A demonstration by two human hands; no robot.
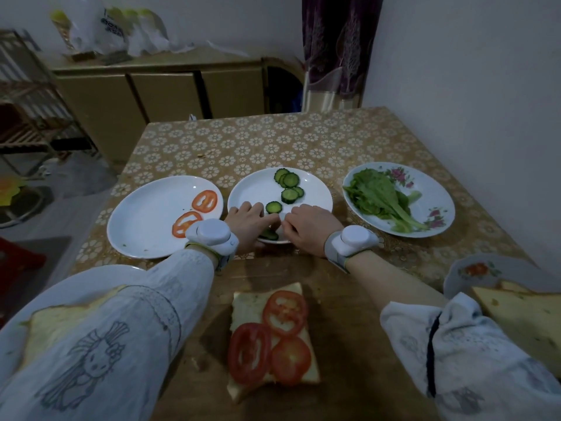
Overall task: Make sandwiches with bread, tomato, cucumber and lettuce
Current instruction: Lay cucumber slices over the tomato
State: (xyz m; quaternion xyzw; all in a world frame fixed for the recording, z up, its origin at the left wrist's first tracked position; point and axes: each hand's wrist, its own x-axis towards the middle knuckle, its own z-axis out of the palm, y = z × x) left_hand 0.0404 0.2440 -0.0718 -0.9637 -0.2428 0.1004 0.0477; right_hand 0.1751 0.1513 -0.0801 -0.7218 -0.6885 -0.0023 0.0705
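A bread slice (246,308) topped with three tomato slices (285,312) lies on the wooden board close to me. The middle white plate (252,189) holds several cucumber slices (290,195). Both hands rest over its near rim. My left hand (249,224) has its fingers on a cucumber slice (268,234) at the plate's edge. My right hand (309,227) pinches at the same spot, and what is between its fingertips is hidden. The left plate (142,220) carries two tomato slices (205,201). Lettuce (378,197) fills the flowered plate (437,192) on the right.
A plate with bread (57,323) sits under my left sleeve. Another flowered plate (473,268) with bread (522,314) is at the right edge. A wooden board (343,329) covers the table's near part. Cabinets and a rack stand beyond the table.
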